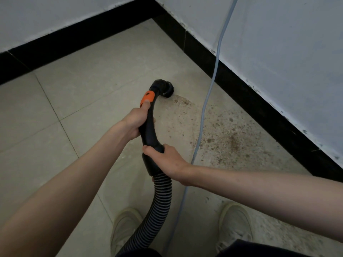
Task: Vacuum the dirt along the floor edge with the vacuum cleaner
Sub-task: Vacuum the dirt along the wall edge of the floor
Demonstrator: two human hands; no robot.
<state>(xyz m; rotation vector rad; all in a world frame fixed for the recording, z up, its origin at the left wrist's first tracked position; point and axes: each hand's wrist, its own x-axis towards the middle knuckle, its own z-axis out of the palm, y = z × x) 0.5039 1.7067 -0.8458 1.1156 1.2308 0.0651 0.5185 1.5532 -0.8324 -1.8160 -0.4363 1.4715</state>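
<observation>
Black vacuum handle [148, 127], one, fingers of left hand [132, 123] and right hand [165, 162] both clenched around it; one dirt patch [228, 138].

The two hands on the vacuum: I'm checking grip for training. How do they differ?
The left hand grips the black handle higher up, thumb on the orange collar. The right hand holds lower, where the ribbed hose begins. Both are wrapped around the vacuum.

Bare forearms, no sleeves; pale canvas shoes [126, 229]; dark trousers [259, 249] at bottom edge.
</observation>
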